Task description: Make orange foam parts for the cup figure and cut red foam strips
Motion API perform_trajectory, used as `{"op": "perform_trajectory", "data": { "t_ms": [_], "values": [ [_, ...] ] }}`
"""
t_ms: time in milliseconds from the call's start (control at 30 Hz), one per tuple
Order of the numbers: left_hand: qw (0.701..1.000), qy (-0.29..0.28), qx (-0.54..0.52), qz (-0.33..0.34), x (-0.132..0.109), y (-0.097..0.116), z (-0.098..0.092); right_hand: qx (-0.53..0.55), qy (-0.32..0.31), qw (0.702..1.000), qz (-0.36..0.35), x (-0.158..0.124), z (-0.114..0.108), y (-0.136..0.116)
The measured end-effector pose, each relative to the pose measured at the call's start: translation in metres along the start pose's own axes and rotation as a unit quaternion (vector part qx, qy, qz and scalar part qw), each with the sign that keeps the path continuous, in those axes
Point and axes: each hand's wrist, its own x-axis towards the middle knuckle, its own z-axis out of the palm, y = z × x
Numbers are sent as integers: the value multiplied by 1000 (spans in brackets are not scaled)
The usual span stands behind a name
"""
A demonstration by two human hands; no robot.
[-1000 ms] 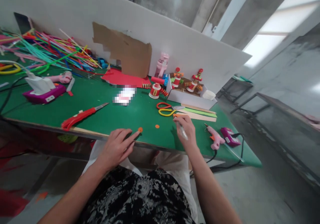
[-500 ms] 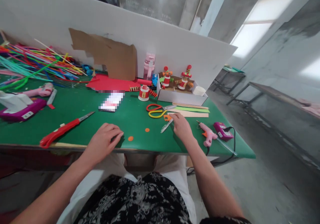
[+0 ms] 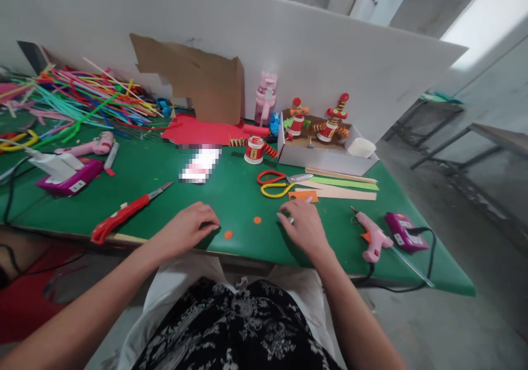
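Note:
My left hand [image 3: 187, 228] rests on the green table [image 3: 231, 186] near its front edge, fingers curled loosely, holding nothing. An orange paper disc [image 3: 228, 234] lies just right of it, and a second disc [image 3: 257, 220] a little farther. My right hand [image 3: 301, 227] lies over a thin silver pen-like tool [image 3: 292, 219], fingers closed around it, the tool mostly hidden. An orange paper scrap [image 3: 303, 195] sits just beyond that hand.
Red-and-yellow scissors [image 3: 277, 182], a red utility knife [image 3: 124, 214], a pink glue gun [image 3: 371, 235] with a purple plug block [image 3: 404, 238], paper strips [image 3: 342, 186], a white box of craft figures [image 3: 325, 150], a heap of coloured straws [image 3: 82, 98], cardboard [image 3: 193, 87].
The camera shifted. My right hand drew the silver tool back toward me and now covers it; my left hand stayed near the orange disc.

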Motion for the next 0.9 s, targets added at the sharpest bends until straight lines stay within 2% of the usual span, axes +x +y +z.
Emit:
{"op": "perform_trajectory", "data": {
  "t_ms": [133,233,300,500,700,900],
  "values": [
    [999,29,19,1,9,-7,-2,94,-83,988,-88,13,10,-40],
    [998,48,28,1,12,-11,2,83,-133,980,-120,25,20,-66],
    [998,53,30,5,12,-13,4,61,-156,976,-136,32,23,-74],
    [998,53,24,10,10,-14,7,-4,-215,962,-169,45,21,-81],
    [998,46,30,27,13,-14,7,-29,-226,961,-155,40,19,-87],
    [999,28,25,10,13,-11,5,6,-219,964,-148,36,19,-82]
  ]
}}
